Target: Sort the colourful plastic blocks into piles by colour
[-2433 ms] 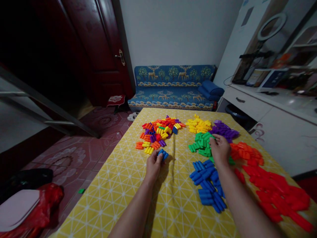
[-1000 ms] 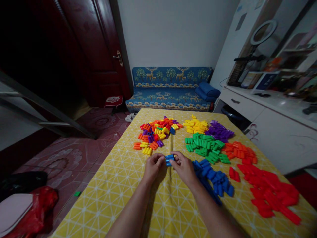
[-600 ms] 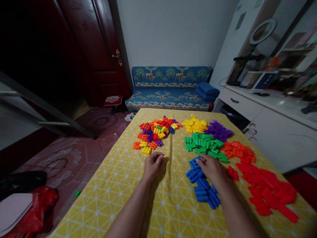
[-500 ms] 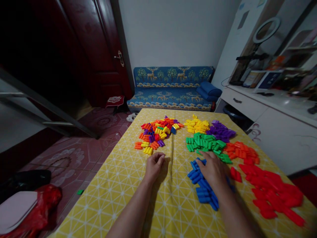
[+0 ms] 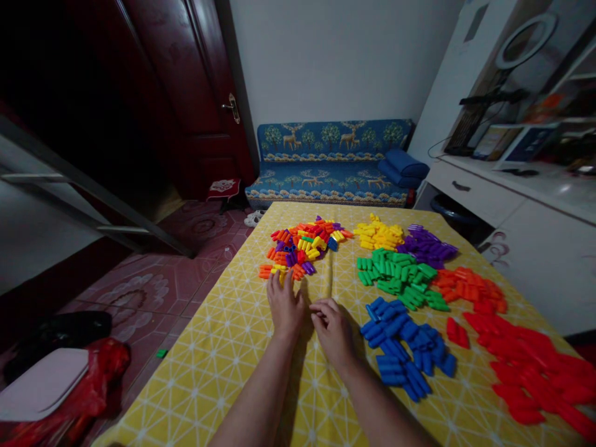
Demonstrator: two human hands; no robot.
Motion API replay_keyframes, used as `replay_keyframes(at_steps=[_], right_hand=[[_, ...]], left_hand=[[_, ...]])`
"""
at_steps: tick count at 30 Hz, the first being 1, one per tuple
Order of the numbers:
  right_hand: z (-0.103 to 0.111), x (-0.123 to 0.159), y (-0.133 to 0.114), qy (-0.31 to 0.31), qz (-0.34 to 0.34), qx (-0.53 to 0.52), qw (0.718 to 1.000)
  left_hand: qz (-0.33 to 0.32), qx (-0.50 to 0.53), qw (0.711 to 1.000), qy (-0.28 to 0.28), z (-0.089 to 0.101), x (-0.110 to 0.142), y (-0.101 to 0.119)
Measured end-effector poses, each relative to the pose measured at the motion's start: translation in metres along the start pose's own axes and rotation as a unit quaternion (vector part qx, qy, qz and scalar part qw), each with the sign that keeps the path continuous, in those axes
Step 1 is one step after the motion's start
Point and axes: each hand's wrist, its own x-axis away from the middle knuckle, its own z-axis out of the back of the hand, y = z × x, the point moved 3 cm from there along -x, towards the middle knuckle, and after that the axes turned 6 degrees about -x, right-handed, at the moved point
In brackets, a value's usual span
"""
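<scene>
My left hand point(image 5: 285, 303) lies on the yellow patterned tablecloth point(image 5: 223, 360), fingers stretched forward to the near edge of a mixed-colour pile of plastic pegs point(image 5: 302, 247). Its fingertips are at a yellow peg there. My right hand point(image 5: 333, 329) rests close beside it, fingers curled in, with nothing visible in them. To its right lies the blue peg pile point(image 5: 405, 344). Further back are sorted piles of green point(image 5: 400, 276), yellow point(image 5: 379, 234), purple point(image 5: 426, 245), orange point(image 5: 470, 288) and red point(image 5: 526, 366) pegs.
A blue patterned sofa point(image 5: 330, 161) stands beyond the table's far end, beside a dark red door point(image 5: 186, 93). White cabinets point(image 5: 526, 230) run along the right. On the floor at left lie a red bag with a white board point(image 5: 56, 385) and one green peg point(image 5: 161, 353).
My right hand took blue pegs from my left hand, set them on the blue pile, then came back to the middle. My left hand opened and reached forward to the mixed pile.
</scene>
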Motion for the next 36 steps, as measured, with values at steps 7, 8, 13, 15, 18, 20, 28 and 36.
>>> replay_keyframes(at_steps=[7, 8, 13, 15, 18, 20, 28, 36], right_hand=[[0.003, -0.002, -0.005, -0.005, 0.011, 0.017, 1.000], [0.003, -0.003, -0.005, -0.005, 0.012, 0.017, 1.000], [0.003, -0.004, -0.004, -0.003, 0.014, 0.010, 1.000], [0.004, -0.005, -0.005, -0.002, 0.013, 0.011, 1.000], [0.004, -0.006, -0.006, 0.000, 0.014, 0.008, 1.000], [0.004, -0.005, -0.006, -0.002, 0.013, 0.005, 1.000], [0.003, -0.006, -0.002, -0.001, 0.020, 0.022, 1.000], [0.003, -0.005, 0.001, 0.036, -0.007, 0.028, 0.999]], left_hand=[[0.000, -0.144, 0.988, -0.060, 0.006, -0.022, -0.007], [-0.003, -0.156, 0.985, -0.074, 0.007, -0.029, -0.010], [-0.028, -0.168, 0.974, -0.151, 0.001, -0.048, -0.023], [-0.046, -0.168, 0.975, -0.141, 0.000, -0.046, -0.023], [-0.070, -0.168, 0.975, -0.124, 0.000, -0.035, -0.018], [-0.083, -0.164, 0.975, -0.126, 0.001, -0.029, -0.013], [-0.084, -0.036, 0.990, -0.106, 0.008, -0.021, -0.004], [0.228, 0.442, 0.867, -0.032, -0.009, 0.003, 0.012]])
